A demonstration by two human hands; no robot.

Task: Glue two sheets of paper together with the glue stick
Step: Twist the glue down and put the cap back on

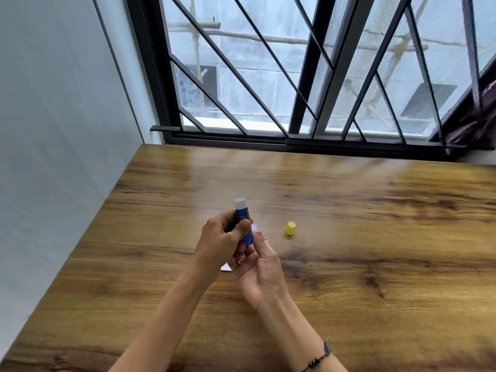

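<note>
Left hand (220, 237) grip wraps the uncapped blue glue stick (243, 224); right hand (259, 272) fingertips pinch its base; yellow plastic cap (290, 228) on the wooden desk (375, 237).

Paper (254, 228) under hands: only two small white bits show, rest hidden, sheet count cannot tell
Glue stick (243, 224) lower end hidden behind right hand (259, 272) fingers; label print too small to read
Left hand (220, 242) covers stick's middle
Both forearms cut off by bottom edge
Table (375, 237) cut off at right and bottom edges
</note>
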